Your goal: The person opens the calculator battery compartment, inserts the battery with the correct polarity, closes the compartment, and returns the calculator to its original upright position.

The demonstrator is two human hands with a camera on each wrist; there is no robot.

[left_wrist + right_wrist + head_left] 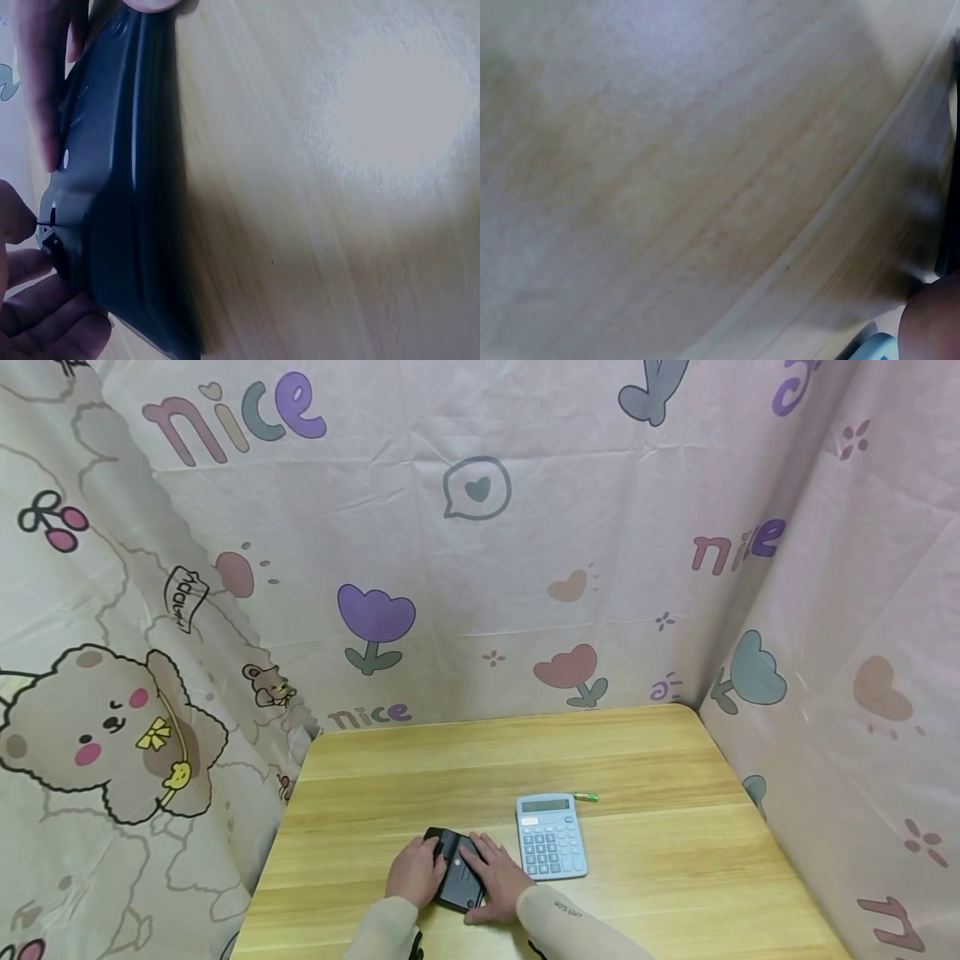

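Observation:
A black calculator [459, 887] lies back side up on the table, turned at a slant. My left hand [414, 872] grips its far left end; in the left wrist view the thumb and curled fingers [64, 322] sit around a small black piece [52, 251] at a slot there. With my right hand [501, 881] I hold the calculator from the right, fingers across its back and thumb at the near corner. The right wrist view catches just a dark edge and part of that hand [934, 319].
Right of the hands, a light blue calculator [552, 837] lies face up. A green and gold battery [586, 797] lies by its far right corner. The wooden table [660, 893] meets printed curtains [465, 585] at the back and sides.

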